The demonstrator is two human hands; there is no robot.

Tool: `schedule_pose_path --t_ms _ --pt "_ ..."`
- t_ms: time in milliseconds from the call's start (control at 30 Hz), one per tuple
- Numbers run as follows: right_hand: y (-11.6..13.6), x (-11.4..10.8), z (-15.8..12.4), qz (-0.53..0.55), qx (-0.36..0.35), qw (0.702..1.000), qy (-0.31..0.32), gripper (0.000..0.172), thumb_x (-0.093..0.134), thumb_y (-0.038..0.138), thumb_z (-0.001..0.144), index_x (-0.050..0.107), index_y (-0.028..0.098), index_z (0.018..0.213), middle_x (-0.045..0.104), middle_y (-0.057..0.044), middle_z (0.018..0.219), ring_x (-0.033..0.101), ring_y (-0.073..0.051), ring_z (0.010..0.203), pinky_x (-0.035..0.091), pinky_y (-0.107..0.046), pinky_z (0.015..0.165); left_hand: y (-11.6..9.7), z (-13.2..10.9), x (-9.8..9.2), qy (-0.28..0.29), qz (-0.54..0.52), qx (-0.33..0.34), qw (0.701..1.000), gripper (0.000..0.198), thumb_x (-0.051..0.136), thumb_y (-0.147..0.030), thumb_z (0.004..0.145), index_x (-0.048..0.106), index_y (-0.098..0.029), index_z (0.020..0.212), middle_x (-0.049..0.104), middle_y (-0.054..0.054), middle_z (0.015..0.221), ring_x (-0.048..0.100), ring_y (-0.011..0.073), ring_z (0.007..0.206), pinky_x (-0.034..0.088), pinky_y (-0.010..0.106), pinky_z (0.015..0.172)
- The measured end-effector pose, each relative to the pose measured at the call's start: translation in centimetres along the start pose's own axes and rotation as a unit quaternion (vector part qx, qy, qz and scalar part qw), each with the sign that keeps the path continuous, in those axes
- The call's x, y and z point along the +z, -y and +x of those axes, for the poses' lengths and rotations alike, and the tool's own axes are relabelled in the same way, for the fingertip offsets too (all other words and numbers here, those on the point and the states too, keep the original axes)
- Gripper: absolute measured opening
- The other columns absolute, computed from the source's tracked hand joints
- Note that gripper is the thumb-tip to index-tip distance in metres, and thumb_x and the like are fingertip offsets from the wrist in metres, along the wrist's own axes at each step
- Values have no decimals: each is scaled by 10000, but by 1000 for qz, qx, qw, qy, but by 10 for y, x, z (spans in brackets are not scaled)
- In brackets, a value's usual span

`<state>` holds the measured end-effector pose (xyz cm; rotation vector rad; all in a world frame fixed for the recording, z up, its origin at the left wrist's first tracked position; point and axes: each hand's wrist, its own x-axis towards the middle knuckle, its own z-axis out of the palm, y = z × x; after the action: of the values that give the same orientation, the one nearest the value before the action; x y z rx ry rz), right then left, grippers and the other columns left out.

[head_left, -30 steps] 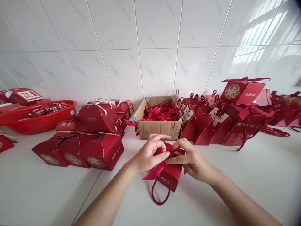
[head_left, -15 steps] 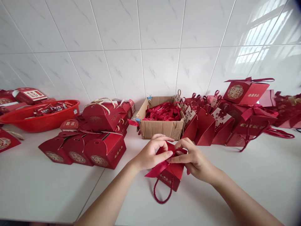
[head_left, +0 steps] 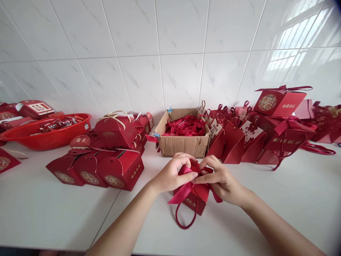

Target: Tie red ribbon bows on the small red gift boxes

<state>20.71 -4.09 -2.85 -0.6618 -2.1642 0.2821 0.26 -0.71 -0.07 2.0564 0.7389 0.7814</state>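
A red gift box point(head_left: 195, 201) with a twisted cord handle point(head_left: 185, 227) hanging at its front stands on the white table below both hands. Across its top runs a dark red satin ribbon point(head_left: 182, 193), its tails spread to the left and right. My left hand point(head_left: 178, 173) pinches the ribbon from the left, thumb pointing to the middle. From the right, my right hand point(head_left: 220, 179) grips the ribbon at the same spot, fingers bent. The fingers partly hide the middle of the ribbon, so I cannot tell how it is looped there.
Behind the hands is a cardboard box point(head_left: 183, 146) of red ribbons. Several red gift boxes point(head_left: 115, 174) sit on the left, near a red basin point(head_left: 53, 137) of wrapped sweets. More red bags and boxes point(head_left: 282, 133) crowd the right against the tiled wall point(head_left: 138, 81).
Both hands stay at the ribbon with small finger movements. The right ribbon tail now shows more below my right hand. The view has shifted slightly.
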Motion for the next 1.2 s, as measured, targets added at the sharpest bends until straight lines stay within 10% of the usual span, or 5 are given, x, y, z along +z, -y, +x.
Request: schedule_pose_path --t_ms 800,1200 --pt "-3 -1 2 6 5 1000 -30 400 447 48 897 732 304 1011 506 -59 911 454 -170 842 448 -341 736 -5 6 6 -43 -16 -32 998 164 620 -300 813 598 -212 676 718 44 985 477 240 1244 382 373 1003" --pt "0 -4 3 -44 12 996 -74 354 459 94 898 740 293 817 578 -22 843 524 -156 801 353 -379 774 -3 8 18 -104 -73 -64 990 405 685 -288 743 346 -222 531 645 9 644 564 263 1149 404 430 1011"
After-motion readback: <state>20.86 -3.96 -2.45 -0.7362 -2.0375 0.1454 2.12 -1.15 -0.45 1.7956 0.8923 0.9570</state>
